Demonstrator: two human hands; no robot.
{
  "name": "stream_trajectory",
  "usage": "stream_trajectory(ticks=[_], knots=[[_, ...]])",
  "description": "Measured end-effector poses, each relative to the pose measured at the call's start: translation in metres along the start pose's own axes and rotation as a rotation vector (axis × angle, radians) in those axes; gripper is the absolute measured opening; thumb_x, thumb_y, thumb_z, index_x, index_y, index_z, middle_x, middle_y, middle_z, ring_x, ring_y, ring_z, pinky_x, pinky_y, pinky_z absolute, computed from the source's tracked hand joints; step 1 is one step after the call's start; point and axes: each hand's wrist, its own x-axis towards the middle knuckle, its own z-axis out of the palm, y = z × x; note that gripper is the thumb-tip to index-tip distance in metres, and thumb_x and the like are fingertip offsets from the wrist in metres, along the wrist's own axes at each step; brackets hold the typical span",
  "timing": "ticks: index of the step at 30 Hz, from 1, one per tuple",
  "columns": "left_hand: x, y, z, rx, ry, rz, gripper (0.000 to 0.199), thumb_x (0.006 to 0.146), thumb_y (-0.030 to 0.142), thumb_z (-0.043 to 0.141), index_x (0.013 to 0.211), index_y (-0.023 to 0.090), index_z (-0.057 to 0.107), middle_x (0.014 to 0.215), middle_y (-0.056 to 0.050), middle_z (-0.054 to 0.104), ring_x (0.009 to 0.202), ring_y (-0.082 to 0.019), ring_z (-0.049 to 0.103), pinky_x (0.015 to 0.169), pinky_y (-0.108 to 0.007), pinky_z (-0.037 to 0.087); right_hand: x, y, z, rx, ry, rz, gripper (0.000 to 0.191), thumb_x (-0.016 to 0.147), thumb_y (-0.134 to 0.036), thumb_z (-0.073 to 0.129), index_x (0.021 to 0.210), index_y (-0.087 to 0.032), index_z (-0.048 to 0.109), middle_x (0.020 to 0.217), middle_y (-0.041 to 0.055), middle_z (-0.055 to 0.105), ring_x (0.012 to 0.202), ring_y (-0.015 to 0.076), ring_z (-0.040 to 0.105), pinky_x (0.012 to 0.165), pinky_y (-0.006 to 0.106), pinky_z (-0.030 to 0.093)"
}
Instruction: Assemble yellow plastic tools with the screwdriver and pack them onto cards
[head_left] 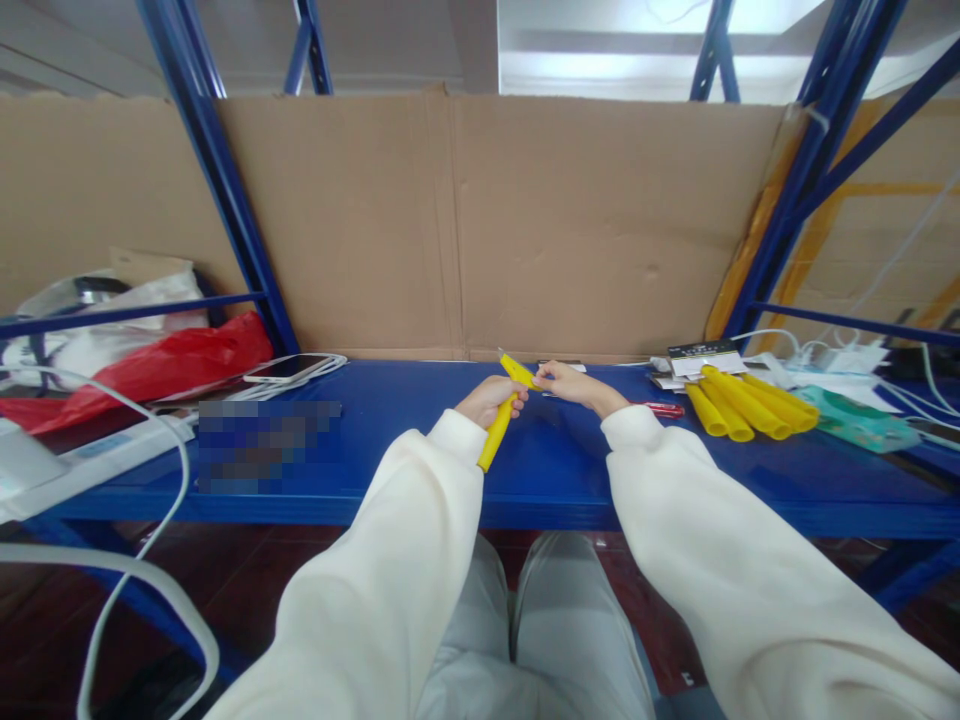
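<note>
My left hand [491,401] is wrapped round a yellow piece [497,437], whose lower part sticks out below the fist, tilted down to the left. From the top of the same hand, another yellow length [517,371] with a small pale tip slants up to the left. Whether the two yellow parts are joined is hidden by the fingers. Close by on the right, my right hand [568,384] pinches the right end of the upper yellow length. Both hands are above the blue tabletop [420,450].
Several yellow tubes [750,400] lie on the right beside a teal packet [862,420], white cables and a red item [664,410]. On the left are a phone [289,368], a red bag [165,370] and a white power strip [112,460]. Cardboard [562,230] stands behind.
</note>
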Motion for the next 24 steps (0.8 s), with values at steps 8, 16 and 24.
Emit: stream_trajectory(ticks=[8,16,24], knots=[[0.002,0.001,-0.002,-0.096,-0.045,-0.027,0.02,0.085,-0.003,0.044,0.086,0.014,0.054,0.048,0.006,0.046,0.035,-0.005,0.035,0.035,-0.014,0.026,-0.005,0.005,0.006,0.325,0.085,0.082,0.011,0.085,-0.027,0.067,0.083,-0.018,0.061,0.084,0.0013,0.067,0.076,0.0127,0.056,0.07,0.023,0.046],[0.003,0.0,-0.004,-0.191,-0.157,-0.066,0.02,0.088,-0.001,0.04,0.084,0.015,0.051,0.049,0.006,0.044,0.033,-0.004,0.033,0.034,-0.013,0.023,-0.013,0.007,-0.005,0.564,-0.058,0.139,0.021,0.08,-0.037,0.074,0.078,-0.02,0.063,0.077,-0.0006,0.066,0.08,0.0137,0.061,0.075,0.025,0.045],[0.004,0.002,-0.007,-0.17,-0.071,-0.012,0.023,0.089,-0.002,0.04,0.076,0.016,0.048,0.049,0.006,0.042,0.035,-0.004,0.033,0.036,-0.013,0.023,-0.011,0.005,-0.005,0.413,0.045,0.117,0.026,0.089,-0.045,0.064,0.085,-0.019,0.064,0.09,0.0054,0.072,0.082,0.015,0.064,0.076,0.026,0.05]])
